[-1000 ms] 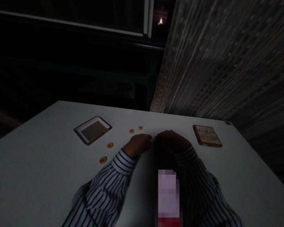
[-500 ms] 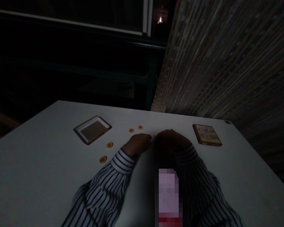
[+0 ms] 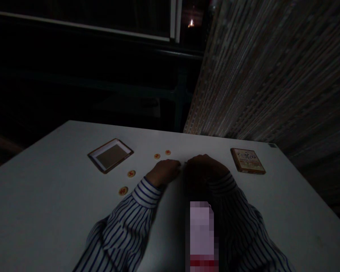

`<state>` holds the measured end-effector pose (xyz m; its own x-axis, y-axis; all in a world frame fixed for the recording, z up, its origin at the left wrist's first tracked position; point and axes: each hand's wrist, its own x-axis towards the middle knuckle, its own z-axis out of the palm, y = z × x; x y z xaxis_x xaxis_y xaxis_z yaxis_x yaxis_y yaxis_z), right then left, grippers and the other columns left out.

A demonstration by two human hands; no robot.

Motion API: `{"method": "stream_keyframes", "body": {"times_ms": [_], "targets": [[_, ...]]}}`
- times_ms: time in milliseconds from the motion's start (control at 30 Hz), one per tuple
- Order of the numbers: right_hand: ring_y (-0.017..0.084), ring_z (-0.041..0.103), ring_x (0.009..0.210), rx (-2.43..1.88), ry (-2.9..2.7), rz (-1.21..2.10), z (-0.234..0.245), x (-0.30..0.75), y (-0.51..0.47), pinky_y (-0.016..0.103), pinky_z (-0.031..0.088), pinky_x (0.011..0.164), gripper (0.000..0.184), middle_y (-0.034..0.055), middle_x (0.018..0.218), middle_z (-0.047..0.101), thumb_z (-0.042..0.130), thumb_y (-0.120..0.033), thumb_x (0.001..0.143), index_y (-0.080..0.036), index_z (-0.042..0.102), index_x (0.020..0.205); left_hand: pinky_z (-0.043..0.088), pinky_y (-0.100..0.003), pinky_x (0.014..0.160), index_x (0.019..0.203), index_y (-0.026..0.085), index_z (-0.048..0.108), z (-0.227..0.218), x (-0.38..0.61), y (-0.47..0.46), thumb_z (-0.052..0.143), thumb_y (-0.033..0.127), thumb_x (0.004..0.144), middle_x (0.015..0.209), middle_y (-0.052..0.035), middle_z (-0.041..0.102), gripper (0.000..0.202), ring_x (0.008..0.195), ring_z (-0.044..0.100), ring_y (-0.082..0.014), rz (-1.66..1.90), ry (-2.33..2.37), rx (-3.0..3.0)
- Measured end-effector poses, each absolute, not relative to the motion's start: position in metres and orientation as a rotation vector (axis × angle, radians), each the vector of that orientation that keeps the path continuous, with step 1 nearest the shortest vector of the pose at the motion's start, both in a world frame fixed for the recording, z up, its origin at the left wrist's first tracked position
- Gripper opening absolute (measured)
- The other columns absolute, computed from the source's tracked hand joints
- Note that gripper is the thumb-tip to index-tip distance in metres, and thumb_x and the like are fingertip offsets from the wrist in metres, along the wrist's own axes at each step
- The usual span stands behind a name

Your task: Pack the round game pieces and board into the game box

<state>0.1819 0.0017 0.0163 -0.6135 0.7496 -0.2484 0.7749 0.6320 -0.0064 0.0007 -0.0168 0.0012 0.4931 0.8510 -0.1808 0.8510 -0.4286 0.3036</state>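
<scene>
My left hand [image 3: 164, 172] and my right hand [image 3: 206, 166] rest on a white table [image 3: 45, 211], fingers curled inward and fingertips almost meeting near the middle. Whatever lies between the fingertips is too small and dark to name. Both arms wear striped sleeves. Several small round tan pieces with red marks lie left of my left hand: two near [image 3: 162, 154], one further left [image 3: 131, 173] and one nearer me [image 3: 123, 190].
An open shallow box tray [image 3: 110, 155] lies at the back left. A square box lid with a printed picture [image 3: 247, 161] lies at the right. A woven blind hangs behind the table on the right; the room behind is dark.
</scene>
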Motion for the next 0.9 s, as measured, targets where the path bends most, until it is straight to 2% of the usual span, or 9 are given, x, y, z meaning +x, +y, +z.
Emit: {"method": "stream_keyframes", "body": {"times_ms": [400, 633, 900], "targets": [[0.022, 0.065, 0.085, 1.272, 2.624, -0.107, 0.0162, 0.1803, -0.0015, 0.031, 0.047, 0.070, 0.026, 0.0103, 0.093, 0.068, 0.044, -0.027, 0.086, -0.017, 0.064, 0.098, 0.045, -0.031, 0.076, 0.111, 0.018, 0.059, -0.0007, -0.0006, -0.0167, 0.040, 0.024, 0.082, 0.106, -0.0109, 0.066, 0.035, 0.096, 0.061, -0.0234, 0.039, 1.409, 2.420], [0.023, 0.065, 0.083, 1.259, 2.653, -0.096, 0.0137, 0.1812, -0.0011, 0.032, 0.048, 0.069, 0.024, 0.0089, 0.094, 0.069, 0.044, -0.026, 0.086, -0.018, 0.065, 0.096, 0.045, -0.031, 0.073, 0.109, 0.018, 0.060, -0.0016, -0.0004, -0.0162, 0.041, 0.026, 0.082, 0.104, -0.0110, 0.067, 0.034, 0.093, 0.062, -0.0239, 0.041, 1.433, 2.397], [0.022, 0.065, 0.084, 1.254, 2.657, -0.098, 0.0107, 0.1826, 0.0014, 0.031, 0.048, 0.068, 0.025, 0.0090, 0.094, 0.069, 0.044, -0.028, 0.086, -0.019, 0.065, 0.097, 0.045, -0.031, 0.076, 0.108, 0.018, 0.060, 0.0002, 0.0002, -0.0168, 0.041, 0.026, 0.083, 0.105, -0.0105, 0.066, 0.033, 0.096, 0.061, -0.0230, 0.012, 1.425, 2.396]]}}
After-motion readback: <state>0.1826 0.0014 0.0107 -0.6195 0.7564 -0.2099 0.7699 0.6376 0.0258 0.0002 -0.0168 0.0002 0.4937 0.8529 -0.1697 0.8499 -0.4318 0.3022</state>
